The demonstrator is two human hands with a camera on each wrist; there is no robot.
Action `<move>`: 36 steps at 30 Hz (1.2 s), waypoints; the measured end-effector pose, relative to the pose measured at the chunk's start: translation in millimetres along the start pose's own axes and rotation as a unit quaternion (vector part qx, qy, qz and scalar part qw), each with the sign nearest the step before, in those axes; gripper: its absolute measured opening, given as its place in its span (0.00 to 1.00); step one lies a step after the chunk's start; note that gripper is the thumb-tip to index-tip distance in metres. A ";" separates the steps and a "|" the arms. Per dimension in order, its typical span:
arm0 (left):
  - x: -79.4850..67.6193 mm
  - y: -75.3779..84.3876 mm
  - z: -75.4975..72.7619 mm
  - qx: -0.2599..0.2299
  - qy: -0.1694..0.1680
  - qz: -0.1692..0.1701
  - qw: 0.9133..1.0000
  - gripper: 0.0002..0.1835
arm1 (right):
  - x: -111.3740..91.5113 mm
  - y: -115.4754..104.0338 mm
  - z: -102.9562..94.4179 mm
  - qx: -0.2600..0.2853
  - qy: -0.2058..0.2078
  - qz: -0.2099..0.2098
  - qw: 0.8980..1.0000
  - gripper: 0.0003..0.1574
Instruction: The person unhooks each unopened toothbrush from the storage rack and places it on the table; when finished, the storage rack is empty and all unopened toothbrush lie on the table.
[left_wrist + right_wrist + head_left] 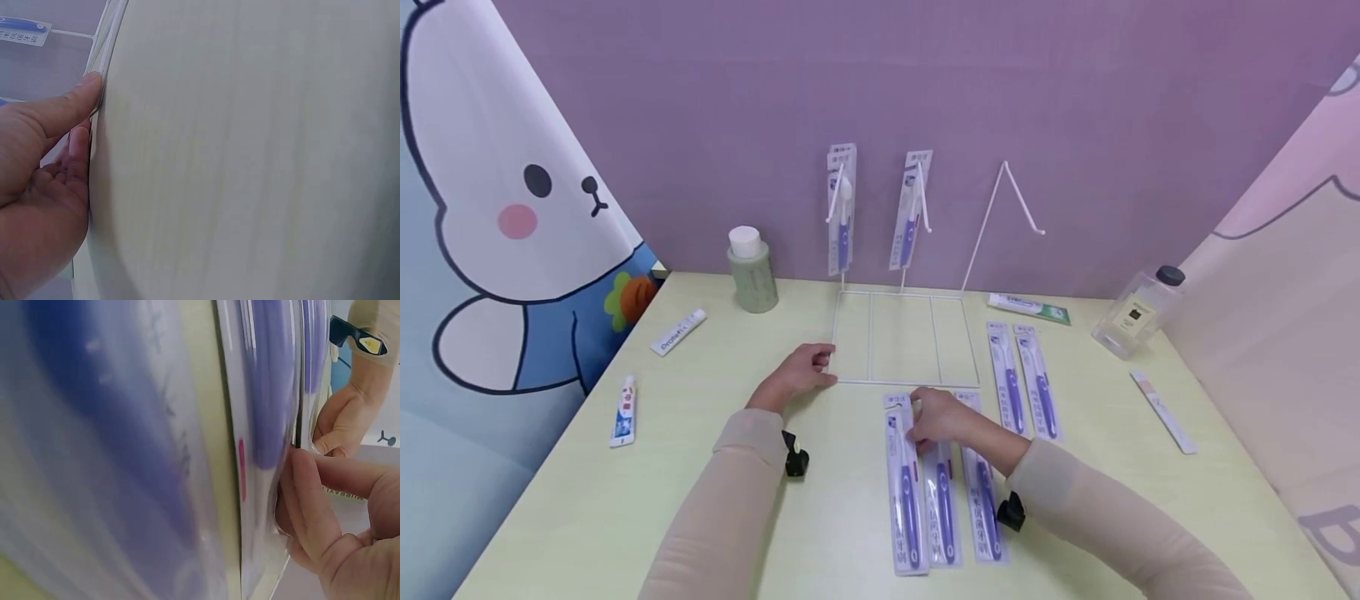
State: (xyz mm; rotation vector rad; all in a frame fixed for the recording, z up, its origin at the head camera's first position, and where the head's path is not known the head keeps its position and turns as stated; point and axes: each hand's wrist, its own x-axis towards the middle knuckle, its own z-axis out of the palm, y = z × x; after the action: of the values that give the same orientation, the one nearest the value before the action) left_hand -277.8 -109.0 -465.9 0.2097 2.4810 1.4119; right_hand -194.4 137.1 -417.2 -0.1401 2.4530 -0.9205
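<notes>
My left hand (796, 377) is at the left front corner of a white wire display rack (907, 382), its thumb (91, 84) and fingers pinching the wire. My right hand (942, 416) reaches over the near row of packaged toothbrushes and pinches the right edge of the leftmost packaged toothbrush (904, 500). In the right wrist view its fingertips (301, 464) are right at the package edge. A second packaged toothbrush (942, 508) lies partly beneath the hand, and a third packaged toothbrush (985, 508) is under the right forearm. All have purple handles.
Packaged toothbrushes (842, 208) hang on the rack's left hook, one more (910, 212) on its middle hook; the right hook (1022, 200) is bare. Two more packs (1036, 379) lie right of the rack. Around stand a green bottle (752, 271), a clear bottle (1137, 312) and toothpaste tubes (625, 412).
</notes>
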 end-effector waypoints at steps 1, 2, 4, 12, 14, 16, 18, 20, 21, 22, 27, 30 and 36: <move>-0.1 0.2 -0.3 -0.001 -0.001 0.003 1.000 0.33 | -0.4 -0.8 -1.6 -0.010 -0.002 0.000 1.000 0.44; -0.2 0.3 -0.2 -0.001 0.000 0.005 1.000 0.33 | -0.8 -1.6 -3.4 -0.019 -0.004 0.002 1.000 0.44; -0.6 0.3 0.3 -0.002 -0.002 0.006 1.000 0.33 | -1.3 -4.3 -8.0 -0.028 -0.010 0.004 1.000 0.44; -0.9 -1.9 2.3 -0.002 0.004 0.002 1.000 0.33 | 23.2 -33.6 -62.2 0.002 0.030 -0.001 1.000 0.45; -0.3 -2.3 2.8 -0.002 0.007 0.006 1.000 0.33 | 35.4 -42.6 -82.6 0.032 0.057 -0.018 0.998 0.44; 0.0 -2.8 3.5 -0.006 0.009 0.006 1.000 0.33 | 47.2 -49.5 -101.5 0.072 0.076 -0.048 0.993 0.42; -0.5 -2.7 4.6 -0.009 0.007 0.003 1.000 0.32 | 57.5 -55.1 -117.2 0.117 0.087 -0.078 0.986 0.41; -1.4 -2.2 5.1 -0.011 0.008 -0.001 1.000 0.32 | 66.8 -59.6 -130.0 0.138 0.099 -0.103 0.980 0.38; -1.9 -1.7 4.9 -0.012 0.009 -0.003 1.000 0.32 | 71.2 -61.9 -135.5 0.145 0.109 -0.114 0.977 0.37; -2.2 -0.8 4.6 -0.013 0.010 -0.004 1.000 0.32 | 75.4 -64.7 -140.4 0.150 0.124 -0.124 0.973 0.36; -0.1 0.1 2.5 -0.010 0.014 0.004 1.000 0.32 | 90.3 -76.6 -159.3 0.166 0.203 -0.156 0.952 0.31; 1.3 -1.9 3.1 -0.004 0.012 0.008 1.000 0.32 | 93.5 -82.0 -166.3 0.185 0.237 -0.167 0.939 0.29; -0.6 -5.4 3.3 -0.003 0.019 0.009 1.000 0.32 | 100.8 -92.6 -176.6 0.189 0.303 -0.174 0.918 0.28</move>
State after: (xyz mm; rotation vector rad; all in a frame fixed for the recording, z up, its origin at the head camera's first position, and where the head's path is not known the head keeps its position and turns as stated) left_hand -276.2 -109.2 -472.0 0.2055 2.5103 1.4428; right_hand -376.8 143.0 -288.2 -0.1787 2.7779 -1.8060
